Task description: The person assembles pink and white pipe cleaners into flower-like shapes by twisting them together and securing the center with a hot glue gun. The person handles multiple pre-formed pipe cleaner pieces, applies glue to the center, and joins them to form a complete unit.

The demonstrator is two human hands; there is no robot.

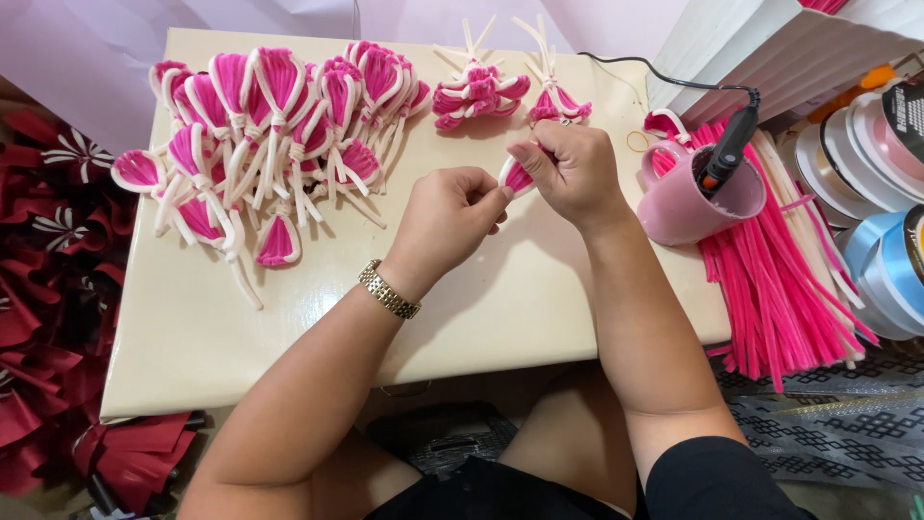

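Note:
Both hands meet over the middle of a cream table (289,318). My right hand (570,171) and my left hand (450,214) pinch one small pink petal with a white fuzzy rim (517,176) between their fingertips. A gold watch (389,289) sits on my left wrist. A big heap of finished pink-and-white petals (269,125) lies at the table's far left. Two small bundled clusters of petals (476,91) (553,101) lie just beyond my hands.
A pink mug (685,197) holds a black glue gun (729,146) with a cord, right of my right hand. Pink and white fuzzy wires (780,279) lie in a pile at the right, ribbon spools (881,202) beyond. Dark red pleated paper (48,289) sits left.

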